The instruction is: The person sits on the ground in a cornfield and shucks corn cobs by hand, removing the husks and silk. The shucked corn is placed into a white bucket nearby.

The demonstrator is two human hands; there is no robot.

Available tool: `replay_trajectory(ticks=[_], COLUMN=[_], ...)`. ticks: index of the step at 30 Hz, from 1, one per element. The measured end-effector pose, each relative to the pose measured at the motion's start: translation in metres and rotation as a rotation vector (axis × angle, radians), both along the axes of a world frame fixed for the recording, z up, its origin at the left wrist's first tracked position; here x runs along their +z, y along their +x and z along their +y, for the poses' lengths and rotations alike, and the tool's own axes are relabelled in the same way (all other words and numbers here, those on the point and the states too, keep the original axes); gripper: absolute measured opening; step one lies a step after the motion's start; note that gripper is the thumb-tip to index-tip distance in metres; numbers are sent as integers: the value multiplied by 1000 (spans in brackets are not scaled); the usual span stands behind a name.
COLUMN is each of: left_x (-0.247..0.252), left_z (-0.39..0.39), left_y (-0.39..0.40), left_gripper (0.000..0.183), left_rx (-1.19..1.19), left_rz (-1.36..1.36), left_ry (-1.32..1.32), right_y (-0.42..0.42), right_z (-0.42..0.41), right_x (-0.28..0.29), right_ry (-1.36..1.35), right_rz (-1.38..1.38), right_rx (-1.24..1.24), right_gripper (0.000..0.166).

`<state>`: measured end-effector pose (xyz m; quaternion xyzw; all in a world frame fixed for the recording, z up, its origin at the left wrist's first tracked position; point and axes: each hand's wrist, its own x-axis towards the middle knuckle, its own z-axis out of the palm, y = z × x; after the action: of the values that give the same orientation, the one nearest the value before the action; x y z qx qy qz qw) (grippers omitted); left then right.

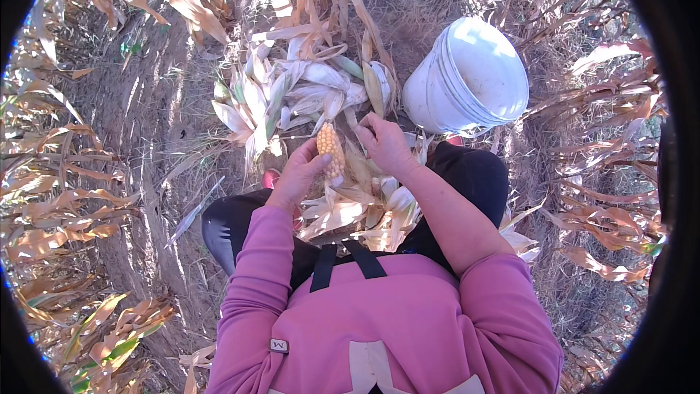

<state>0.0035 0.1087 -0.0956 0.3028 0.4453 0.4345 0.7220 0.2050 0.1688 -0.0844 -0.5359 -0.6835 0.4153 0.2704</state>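
Note:
An ear of yellow corn, its kernels bare, stands nearly upright in my left hand, with the thumb across its lower part. Just to the right of the ear is my right hand, fingers curled inward. Pale husk lies right behind those fingertips, so whether they pinch any of it is unclear. Below and around both hands are dry corn husks. Beyond the ear, a heap of pale husks rests on the ground, and some of it may still cover ears.
A white plastic bucket sits to the upper right, tilted, its mouth facing right. Dry corn stalks with brown leaves border the left side, and more stalks border the right. My bent knees flank the husks.

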Motion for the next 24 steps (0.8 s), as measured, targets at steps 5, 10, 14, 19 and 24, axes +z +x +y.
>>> replay_trajectory(ticks=[5,10,14,19,24], left_x=[-3,-2,0,2,0], left_z=[0,1,0,1,2], left_y=[-2,-1,1,3,-1], left_gripper=[46,46,42,40,37], left_rx=[37,20,19,24,92], left_rz=[-7,-5,-1,21,47], left_ry=[3,24,18,14,-41], right_y=[3,-7,-8,-7,1], right_z=[2,-7,-10,-11,0], right_x=[4,0,6,6,13], right_ry=[-76,-97,7,34,-3], right_rz=[-28,272,129,9,-308], right_rx=[69,184,288,229,97], right_gripper=[25,20,18,19,23])
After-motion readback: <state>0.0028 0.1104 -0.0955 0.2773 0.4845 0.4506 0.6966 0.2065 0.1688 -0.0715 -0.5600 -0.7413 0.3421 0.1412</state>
